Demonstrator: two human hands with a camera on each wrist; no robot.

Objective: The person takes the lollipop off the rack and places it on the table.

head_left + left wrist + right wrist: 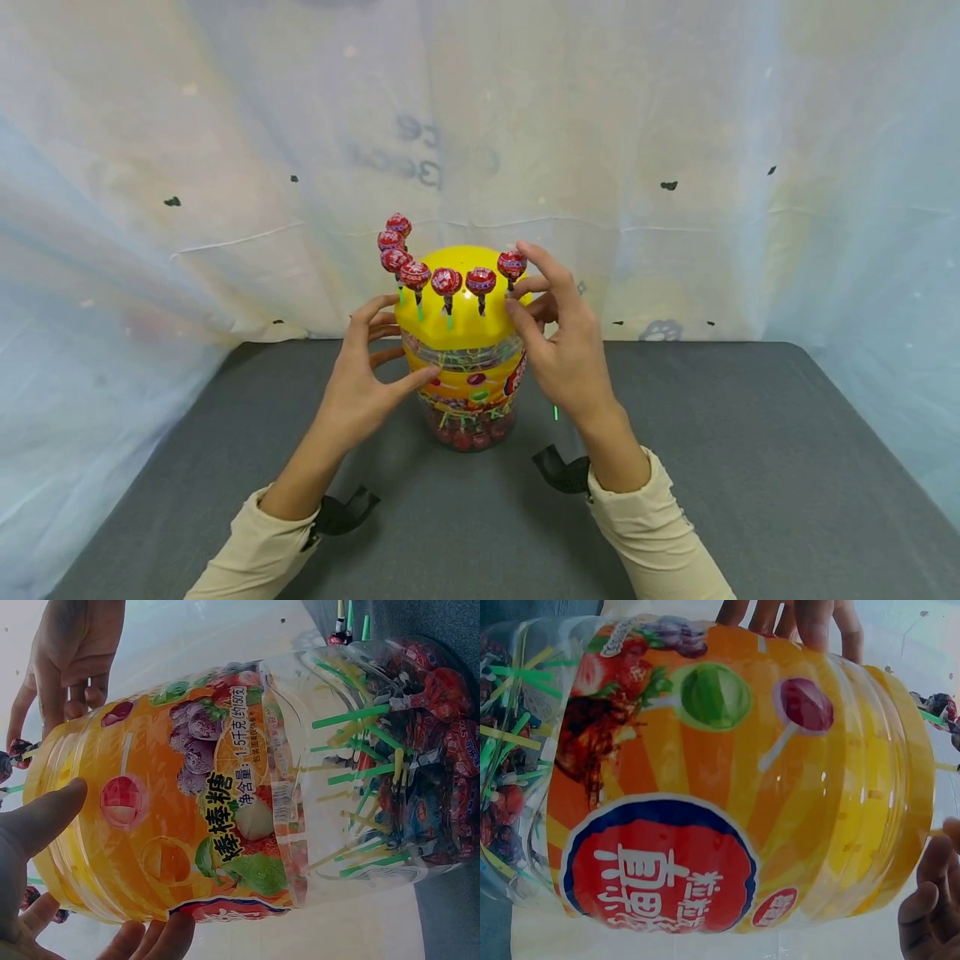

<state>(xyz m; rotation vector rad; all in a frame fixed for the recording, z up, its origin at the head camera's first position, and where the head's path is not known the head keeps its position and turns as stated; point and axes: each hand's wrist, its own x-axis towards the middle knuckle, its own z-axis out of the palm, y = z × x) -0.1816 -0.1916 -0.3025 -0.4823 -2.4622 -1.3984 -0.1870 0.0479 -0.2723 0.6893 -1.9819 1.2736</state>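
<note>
A clear plastic jar with a yellow fruit-print label stands upright, lollipops inside with sticks pointing up. Along the edge of its yellow lid, several red-wrapped lollipops stand in a curved row. My left hand grips the jar's upper part, thumb in front and fingers around the far side. On the right, my right hand pinches a lollipop by its stick at the lid's edge. The fingers partly hide that stick's lower end. In the right wrist view, the fingertips touch the stick beside the lid.
The jar stands on a grey table against a pale printed curtain. A green stick shows beside my right wrist. Loose lollipops appear behind the jar in the left wrist view. Black straps hang at both wrists.
</note>
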